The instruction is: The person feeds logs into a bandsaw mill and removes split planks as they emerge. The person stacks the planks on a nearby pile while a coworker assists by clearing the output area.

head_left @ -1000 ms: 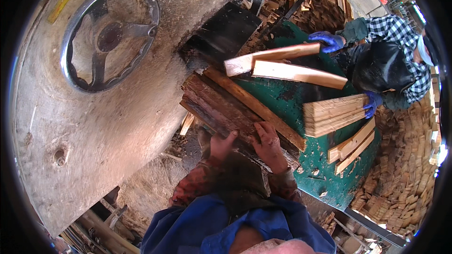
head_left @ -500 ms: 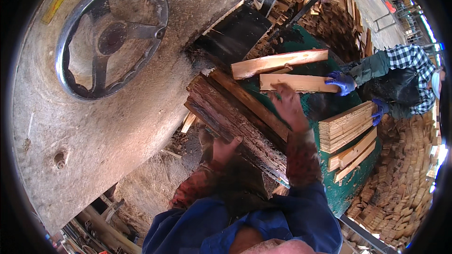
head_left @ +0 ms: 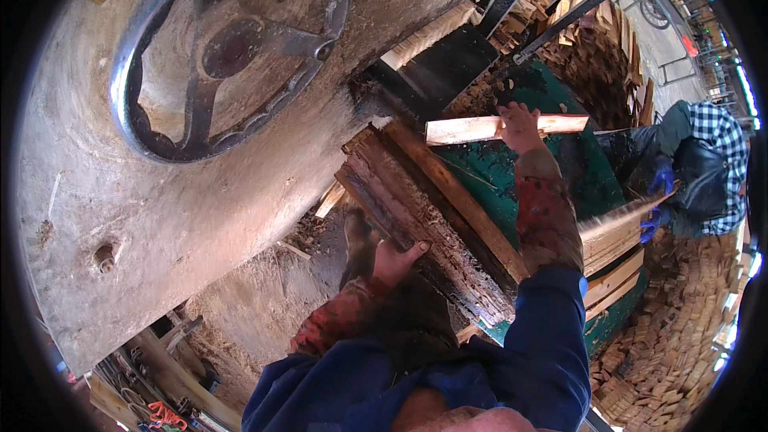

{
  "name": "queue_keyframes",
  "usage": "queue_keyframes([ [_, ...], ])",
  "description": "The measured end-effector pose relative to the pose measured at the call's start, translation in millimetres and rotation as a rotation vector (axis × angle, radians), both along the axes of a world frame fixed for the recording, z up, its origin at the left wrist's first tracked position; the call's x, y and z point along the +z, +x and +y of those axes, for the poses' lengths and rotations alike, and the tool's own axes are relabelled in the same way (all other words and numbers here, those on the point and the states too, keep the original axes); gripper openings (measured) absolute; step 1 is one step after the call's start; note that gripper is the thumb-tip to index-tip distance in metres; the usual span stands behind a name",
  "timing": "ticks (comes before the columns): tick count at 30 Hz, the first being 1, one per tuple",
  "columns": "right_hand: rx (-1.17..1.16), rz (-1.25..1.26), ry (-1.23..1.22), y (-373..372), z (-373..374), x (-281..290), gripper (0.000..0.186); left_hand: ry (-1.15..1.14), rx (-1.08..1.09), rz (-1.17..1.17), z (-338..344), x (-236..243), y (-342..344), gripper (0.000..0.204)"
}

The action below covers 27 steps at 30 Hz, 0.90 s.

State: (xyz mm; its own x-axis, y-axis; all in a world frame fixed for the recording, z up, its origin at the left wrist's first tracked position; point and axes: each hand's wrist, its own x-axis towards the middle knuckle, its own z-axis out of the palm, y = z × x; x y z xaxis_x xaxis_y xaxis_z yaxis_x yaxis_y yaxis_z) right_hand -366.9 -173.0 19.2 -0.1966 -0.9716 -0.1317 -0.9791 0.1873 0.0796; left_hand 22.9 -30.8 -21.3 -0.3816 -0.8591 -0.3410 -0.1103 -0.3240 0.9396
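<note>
A bark-covered slab [head_left: 432,232] lies slantwise in front of me beside a second long piece of timber [head_left: 448,188]. My left hand [head_left: 396,262] grips the slab's near edge, thumb on top and the other fingers mostly hidden. Farther off, over the green table [head_left: 496,184], my right hand [head_left: 520,126] has its fingers wrapped over a narrow pale board [head_left: 464,130]. A co-worker's blue-gloved hands [head_left: 661,176] are at the right, by a blurred board [head_left: 628,214] above a stack of cut boards [head_left: 612,250].
A big machine panel with a steering-type wheel [head_left: 232,48] fills the left. Beyond the slab is a dark metal plate [head_left: 448,68], with steel bars [head_left: 592,4] above it. Piled cut wood [head_left: 680,312] surrounds the co-worker at the right.
My right hand has moved away from the board the co-worker held and closed on the farther one. The co-worker has drawn that board right, toward the stack. My left hand stays on the slab.
</note>
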Motion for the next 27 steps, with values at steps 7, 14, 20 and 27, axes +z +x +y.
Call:
queue_keyframes([
  [7, 0.251, -0.145, -0.261, 44, 19, 56, 0.012, 0.005, 0.020, -0.003, 1, 2, 0, 0.066],
  [14, 0.349, -0.370, -0.219, 128, 39, 103, 0.014, 0.156, 0.012, 0.057, -3, 2, 1, 0.057],
  [20, 0.253, -0.399, -0.112, 130, 92, 56, 0.019, 0.074, -0.003, 0.098, -2, 1, -1, 0.054],
  [27, 0.183, -0.667, -0.122, 146, 143, 46, 0.043, -0.028, 0.054, 0.112, -4, 9, -4, 0.058],
])
